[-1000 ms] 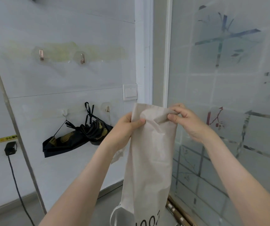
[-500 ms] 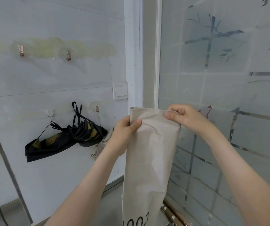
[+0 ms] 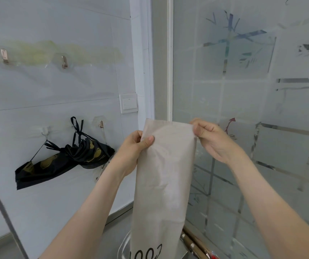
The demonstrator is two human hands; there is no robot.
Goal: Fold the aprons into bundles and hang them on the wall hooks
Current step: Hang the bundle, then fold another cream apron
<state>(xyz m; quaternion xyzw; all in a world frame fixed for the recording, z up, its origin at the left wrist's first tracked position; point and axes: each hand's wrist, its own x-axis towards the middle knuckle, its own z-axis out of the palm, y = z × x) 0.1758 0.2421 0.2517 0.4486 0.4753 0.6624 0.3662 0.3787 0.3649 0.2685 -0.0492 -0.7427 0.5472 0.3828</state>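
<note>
The left fingers (image 3: pixel 147 141) pinch the left edge of the beige apron (image 3: pixel 165 174) just under its top corner, thumb on the near face and the rest curled behind. The right fingers (image 3: pixel 199 128) pinch the top right corner. Both the left hand (image 3: pixel 133 152) and the right hand (image 3: pixel 213 141) are held at chest height in front of the wall corner.

A second ago the top edge was bunched into a crease between the hands. Now the hands are further apart and that edge is pulled flat. The apron hangs straight down between the forearms as a narrow folded strip, with black print (image 3: pixel 146 253) at the bottom of the frame.

Behind the left arm, a black apron (image 3: pixel 66 161) hangs bundled on the wall (image 3: pixel 56 90), one strap running up to a lower hook (image 3: pixel 46 130). Two upper hooks (image 3: pixel 64 61) sit nearer the left edge than before, as the view has swung right. A switch (image 3: pixel 128 103) is beside the corner, with frosted glass (image 3: pixel 243 90) to the right.
</note>
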